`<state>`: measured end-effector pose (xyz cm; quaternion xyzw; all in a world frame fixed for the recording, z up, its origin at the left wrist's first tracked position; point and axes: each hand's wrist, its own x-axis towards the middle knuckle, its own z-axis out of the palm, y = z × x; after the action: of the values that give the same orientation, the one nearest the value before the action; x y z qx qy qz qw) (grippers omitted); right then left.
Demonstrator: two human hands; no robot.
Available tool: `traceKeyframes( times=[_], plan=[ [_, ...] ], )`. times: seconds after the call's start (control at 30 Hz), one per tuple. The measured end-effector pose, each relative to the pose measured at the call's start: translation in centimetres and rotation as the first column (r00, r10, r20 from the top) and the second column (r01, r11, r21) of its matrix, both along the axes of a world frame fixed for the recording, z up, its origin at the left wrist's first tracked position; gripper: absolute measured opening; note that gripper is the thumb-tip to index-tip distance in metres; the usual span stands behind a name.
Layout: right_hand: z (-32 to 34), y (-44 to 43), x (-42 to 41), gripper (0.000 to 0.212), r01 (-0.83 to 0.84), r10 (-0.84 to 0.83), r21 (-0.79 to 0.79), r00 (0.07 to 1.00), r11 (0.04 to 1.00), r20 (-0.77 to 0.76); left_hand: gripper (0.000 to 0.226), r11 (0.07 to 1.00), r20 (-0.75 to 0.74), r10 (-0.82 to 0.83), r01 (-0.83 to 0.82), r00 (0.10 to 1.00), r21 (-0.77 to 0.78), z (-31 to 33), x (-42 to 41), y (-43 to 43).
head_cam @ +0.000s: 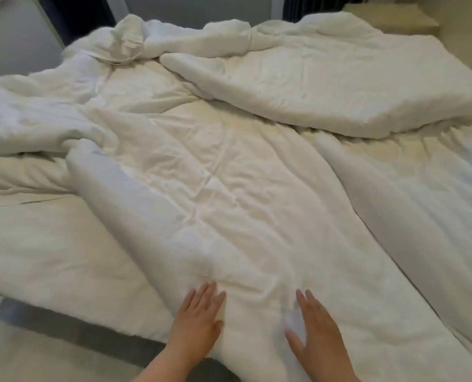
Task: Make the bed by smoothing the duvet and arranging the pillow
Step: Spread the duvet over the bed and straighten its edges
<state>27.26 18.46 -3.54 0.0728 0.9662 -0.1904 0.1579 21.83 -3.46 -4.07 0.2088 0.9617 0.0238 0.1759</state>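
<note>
Two hands, one duvet [229, 175], one bed [50, 244]. The white, creased duvet lies under both hands and runs ahead of them in a long rumpled strip. Far ahead and right of the right hand [317, 329], a thick flap [325, 86] is folded back over it. Far ahead of the left hand [199, 321] is one bunched white cloth [126, 42]; can't tell if it's a pillow. Bare sheet lies left of the left hand, with floor [22, 354] below-left. Both hands are palm down, fingers straight and slightly spread, pressing flat on the duvet side by side, gripping nothing.
</note>
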Motion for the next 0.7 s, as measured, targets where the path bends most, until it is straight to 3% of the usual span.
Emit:
traceKeyframes(
  times=[0.03, 0.1, 0.2, 0.3, 0.37, 0.43, 0.47, 0.53, 0.6, 0.7],
  plan=[
    [-0.1, -3.3, -1.6, 0.095, -0.05, 0.049, -0.006, 0.998, 0.999, -0.025, 0.052, 1.0, 0.058, 0.002, -0.001, 0.998, -0.016, -0.4, -0.4, -3.3],
    [-0.8, -11.1, -5.1, 0.09, -0.179, 0.181, 0.032, 0.982, 0.983, -0.056, 0.045, 0.998, -0.009, 0.067, -0.067, 0.998, 0.012, -2.0, -2.0, -10.3],
    [-2.0, -21.7, -10.2, 0.074, -0.277, 0.293, 0.13, 0.947, 0.952, -0.129, 0.057, 0.957, 0.042, 0.273, -0.276, 0.961, 0.093, -2.6, -4.8, -20.7],
    [-3.3, -28.4, -14.8, 0.087, -0.162, 0.175, 0.19, 0.983, 0.968, -0.052, 0.075, 0.893, 0.04, 0.443, -0.445, 0.895, 0.071, -1.8, -6.7, -29.1],
    [-2.5, -30.6, -16.3, 0.095, -0.131, 0.128, 0.16, 0.991, 0.978, 0.032, 0.087, 0.876, 0.048, 0.473, -0.476, 0.88, 0.074, -1.3, -8.1, -33.0],
    [-1.0, -31.2, -17.4, 0.064, -0.028, 0.029, 0.099, 0.999, 0.995, -0.017, 0.066, 0.879, 0.029, 0.467, -0.468, 0.884, 0.092, -1.1, -9.6, -35.2],
    [-0.6, -30.8, -18.4, 0.059, 0.06, -0.057, 0.046, 0.997, 0.997, -0.054, 0.059, 0.881, 0.033, 0.461, -0.462, 0.887, 0.099, -1.1, -10.6, -35.8],
    [-0.3, -29.3, -20.4, 0.061, 0.215, -0.221, -0.064, 0.969, 0.975, -0.113, 0.066, 0.885, 0.016, 0.438, -0.434, 0.899, 0.168, -1.6, -12.5, -36.3],
    [0.2, -27.6, -23.5, 0.051, 0.373, -0.399, -0.157, 0.893, 0.915, -0.206, 0.09, 0.878, 0.024, 0.44, -0.436, 0.898, 0.2, -2.0, -14.4, -36.6],
    [-1.2, -25.8, -28.5, 0.038, 0.431, -0.437, -0.084, 0.862, 0.899, -0.257, 0.085, 0.934, -0.102, 0.322, -0.298, 0.941, 0.196, -3.3, -18.1, -37.4]
  ],
)
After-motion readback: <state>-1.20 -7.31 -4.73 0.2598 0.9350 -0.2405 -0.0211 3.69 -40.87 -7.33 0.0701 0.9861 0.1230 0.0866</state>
